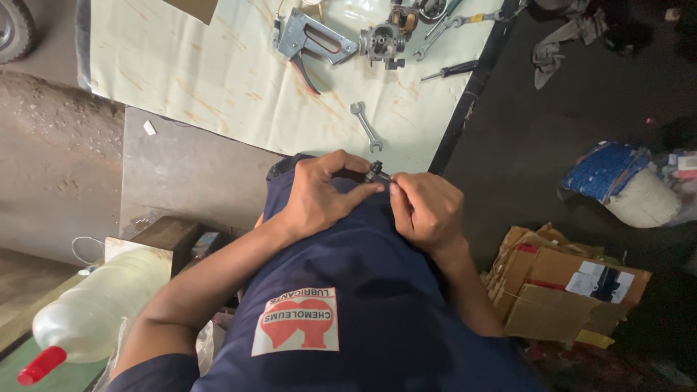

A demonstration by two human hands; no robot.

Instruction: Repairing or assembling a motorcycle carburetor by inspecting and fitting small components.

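- The left hand and the right hand are meeting over the person's chest, both pinching the same small dark metal part between thumb and fingertips.
- The left hand is curling over the part from the left side, with its forefinger stretching along underneath it; the right hand is closing on the part's other end with the fingers bunched tight.
- The part is sitting just off the near edge of the tabletop, held in the air and touching nothing but the fingers.
- Both forearms are resting against a dark blue shirt with a red and white patch on it.
- On the pale covered tabletop, a small wrench is lying nearest the hands, well clear of them.
- Farther off, a grey staple gun is lying beside a metal carburettor, with a black-handled screwdriver just to the right.
- A clear plastic bottle with a red cap is lying on its side by the left arm.
- Crumpled cardboard boxes are sitting on the dark floor by the right arm, and a blue and white bundle is lying beyond them.
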